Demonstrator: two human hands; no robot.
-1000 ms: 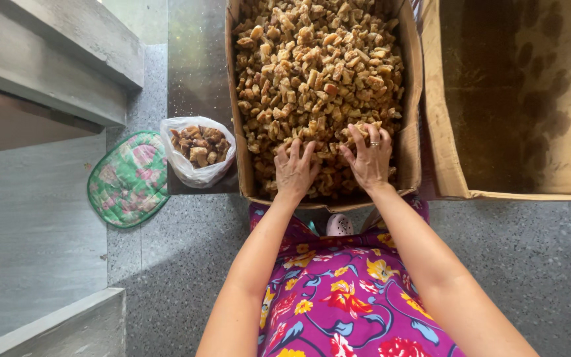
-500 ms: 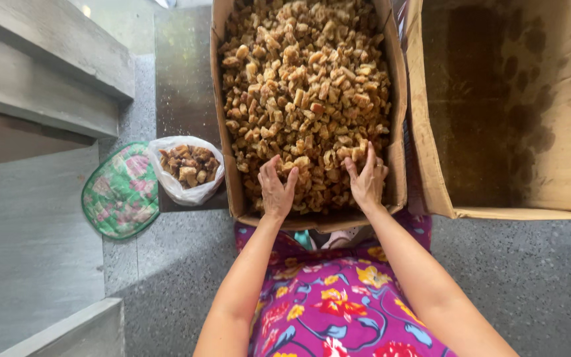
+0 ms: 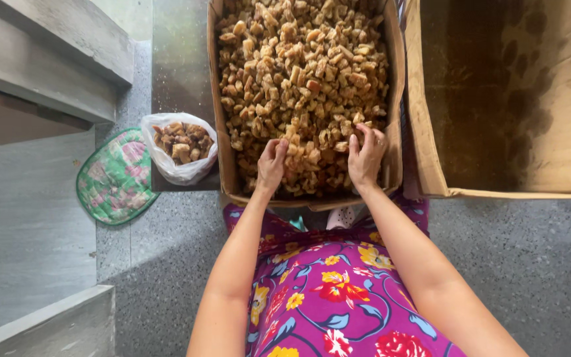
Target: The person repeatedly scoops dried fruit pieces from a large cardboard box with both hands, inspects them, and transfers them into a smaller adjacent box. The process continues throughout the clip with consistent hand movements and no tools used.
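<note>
Compared with half a second back, both hands sit a bit nearer the box's near edge, otherwise same pose. Left hand [image 3: 272, 165] and right hand [image 3: 365, 157] are apart, fingers curled into the chunks [image 3: 299, 86], though I can't tell what they're actually gripping. The chunks are tan-brown, crusty little cubes (piled high) filling the box [image 3: 394, 99], whose long axis runs away from the person. A bag [image 3: 180, 149] of chunks sits left of it.

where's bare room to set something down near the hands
Free: the empty box, right of the full box; grey floor between mat and lap. Crowded: the full box, both hands (left, right) in its chunks; bag beside it.
</note>
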